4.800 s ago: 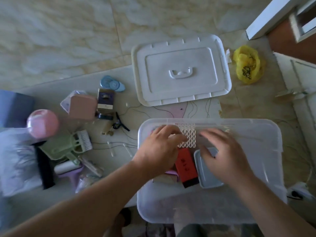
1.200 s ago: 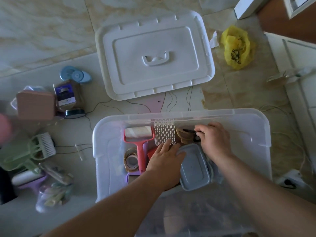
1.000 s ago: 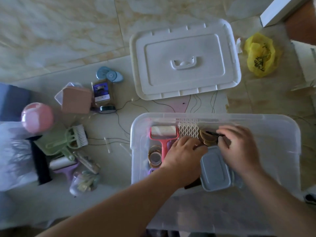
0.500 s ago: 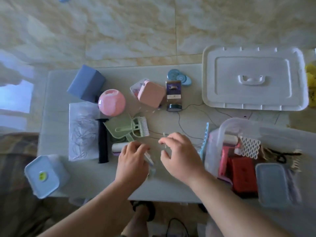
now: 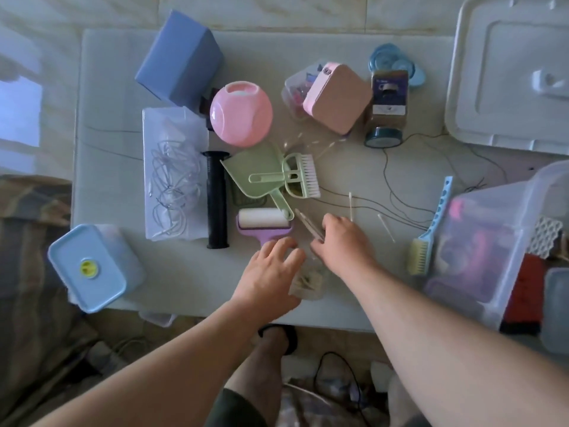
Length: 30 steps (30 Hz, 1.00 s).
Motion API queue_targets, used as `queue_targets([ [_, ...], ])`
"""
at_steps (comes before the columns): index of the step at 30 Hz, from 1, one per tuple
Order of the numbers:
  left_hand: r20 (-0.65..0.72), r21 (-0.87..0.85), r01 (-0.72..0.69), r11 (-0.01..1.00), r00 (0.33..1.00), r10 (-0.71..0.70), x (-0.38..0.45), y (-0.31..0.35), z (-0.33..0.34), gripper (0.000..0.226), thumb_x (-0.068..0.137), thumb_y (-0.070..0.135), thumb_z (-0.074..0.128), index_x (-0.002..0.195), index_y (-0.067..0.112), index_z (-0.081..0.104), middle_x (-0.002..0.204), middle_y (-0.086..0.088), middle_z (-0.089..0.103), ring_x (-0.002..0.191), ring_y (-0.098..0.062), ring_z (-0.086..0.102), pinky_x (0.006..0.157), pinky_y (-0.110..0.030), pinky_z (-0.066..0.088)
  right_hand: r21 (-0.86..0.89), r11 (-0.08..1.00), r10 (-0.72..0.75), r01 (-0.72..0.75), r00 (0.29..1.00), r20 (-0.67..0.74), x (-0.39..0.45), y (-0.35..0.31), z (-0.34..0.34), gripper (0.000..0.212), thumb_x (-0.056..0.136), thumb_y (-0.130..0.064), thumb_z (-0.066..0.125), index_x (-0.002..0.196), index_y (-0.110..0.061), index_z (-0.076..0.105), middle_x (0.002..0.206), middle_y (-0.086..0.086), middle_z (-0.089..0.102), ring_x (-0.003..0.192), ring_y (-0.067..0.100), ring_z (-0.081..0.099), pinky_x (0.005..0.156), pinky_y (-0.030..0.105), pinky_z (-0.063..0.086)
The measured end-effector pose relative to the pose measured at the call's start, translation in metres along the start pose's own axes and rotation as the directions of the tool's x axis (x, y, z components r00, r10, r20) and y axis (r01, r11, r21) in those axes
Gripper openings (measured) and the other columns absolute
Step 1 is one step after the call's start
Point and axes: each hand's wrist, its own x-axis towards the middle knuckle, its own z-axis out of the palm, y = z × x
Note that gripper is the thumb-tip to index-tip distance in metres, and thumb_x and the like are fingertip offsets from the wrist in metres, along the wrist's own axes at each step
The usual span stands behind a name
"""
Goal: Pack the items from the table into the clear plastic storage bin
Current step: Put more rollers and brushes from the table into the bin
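Note:
The clear plastic storage bin [image 5: 489,241] stands at the right edge, with a red box, a white mesh piece and a grey-blue container inside. My left hand [image 5: 271,272] hovers with its fingers spread over a small clear tub of cotton swabs [image 5: 309,283] near the table's front edge. Just to its right, the fingertips of my right hand [image 5: 346,241] close on a slim pale stick-like item [image 5: 308,223] lying beside the purple lint roller [image 5: 263,224]. Loose cotton swabs [image 5: 351,204] lie behind my right hand.
On the white table [image 5: 107,118] lie a blue box [image 5: 180,57], pink ball [image 5: 241,114], pink case [image 5: 337,98], jar [image 5: 388,109], green dustpan and brush [image 5: 268,177], black handle [image 5: 217,198], bag of wire [image 5: 174,174], light blue container [image 5: 89,268] and blue comb brush [image 5: 431,229]. The bin lid [image 5: 508,72] is at the back right.
Both hands have left the bin and moved left to the table's front. The view swung left with them. The right hand now touches the slim pale item.

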Motion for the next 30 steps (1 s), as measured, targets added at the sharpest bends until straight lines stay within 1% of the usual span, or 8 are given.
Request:
queue_targets([
  [3,0.05,-0.072,0.004,0.997,0.999,0.0,0.001,0.006,-0.008,0.057,0.062,0.046,0.072,0.109,0.025,0.046,0.114,0.007,0.057,0.109,-0.026,0.056,0.087,-0.034,0.047,0.082,0.993,0.078,-0.081,0.996,0.035,-0.009,0.01,-0.013,0.028,0.084,-0.043,0.058,0.09,-0.018,0.047,0.088,0.005,0.061,0.08,0.032,0.057,0.065,0.038,0.045],
  [7,0.069,-0.326,0.171,0.93,0.985,-0.157,-0.002,0.029,-0.041,0.054,0.075,0.06,0.071,0.107,0.029,0.042,0.091,0.013,0.055,0.08,-0.018,0.057,0.065,-0.03,0.04,0.49,0.851,0.19,-0.188,0.981,0.047,-0.037,0.018,-0.051,0.032,0.076,-0.041,0.06,0.083,-0.015,0.044,0.077,0.006,0.063,0.065,0.031,0.069,0.06,0.043,0.056],
  [10,-0.036,-0.504,0.137,0.853,0.983,-0.18,-0.003,0.054,-0.075,0.063,0.08,0.069,0.061,0.129,0.032,0.045,0.096,0.012,0.064,0.086,-0.011,0.061,0.073,-0.032,0.046,0.557,0.828,0.143,-0.059,0.984,-0.108,-0.069,0.027,-0.099,0.036,0.086,-0.041,0.067,0.08,-0.019,0.04,0.068,-0.001,0.056,0.065,0.022,0.058,0.057,0.034,0.043],
  [15,-0.146,-0.678,0.004,0.735,0.979,-0.14,0.015,0.134,-0.126,0.067,0.086,0.076,0.051,0.137,0.032,0.05,0.102,0.009,0.072,0.095,-0.009,0.069,0.084,-0.045,0.058,0.611,0.757,0.009,0.231,0.931,-0.364,-0.136,0.092,-0.196,0.026,0.083,-0.037,0.064,0.095,-0.024,0.046,0.069,-0.002,0.061,0.059,0.011,0.06,0.056,0.031,0.049],
  [18,-0.197,-0.693,-0.066,0.717,0.975,-0.1,0.037,0.197,-0.143,0.061,0.085,0.075,0.053,0.134,0.039,0.051,0.105,0.011,0.071,0.097,-0.006,0.069,0.084,-0.045,0.059,0.53,0.823,0.095,0.205,0.87,-0.483,-0.167,0.162,-0.232,0.034,0.083,-0.036,0.072,0.108,-0.036,0.048,0.081,-0.014,0.068,0.074,0.001,0.065,0.064,0.018,0.047],
  [23,-0.209,-0.653,-0.121,0.748,0.978,-0.024,0.076,0.292,-0.138,0.066,0.084,0.073,0.054,0.138,0.036,0.051,0.107,0.006,0.067,0.098,-0.013,0.066,0.086,-0.037,0.055,0.276,0.934,0.28,-0.227,0.945,-0.172,-0.177,0.298,-0.221,0.04,0.081,-0.05,0.074,0.116,-0.035,0.063,0.094,-0.013,0.07,0.085,0.015,0.067,0.072,0.034,0.051],
  [28,-0.106,-0.602,-0.035,0.798,0.994,-0.036,0.109,0.354,-0.102,0.063,0.091,0.062,0.062,0.146,0.034,0.046,0.086,0.01,0.058,0.076,-0.006,0.059,0.068,-0.013,0.043,0.146,0.968,0.195,-0.203,0.978,0.068,-0.172,0.325,-0.162,0.042,0.075,-0.052,0.082,0.095,-0.029,0.053,0.091,-0.009,0.058,0.084,0.018,0.061,0.069,0.036,0.049],
  [30,-0.051,-0.629,0.028,0.777,0.996,-0.077,0.121,0.367,-0.089,0.067,0.091,0.063,0.061,0.148,0.033,0.044,0.096,0.002,0.065,0.084,-0.011,0.066,0.074,-0.019,0.051,0.119,0.987,0.101,-0.108,0.993,0.065,-0.163,0.311,-0.14,0.047,0.075,-0.05,0.083,0.106,-0.028,0.055,0.104,-0.006,0.059,0.094,0.021,0.061,0.078,0.04,0.055],
])
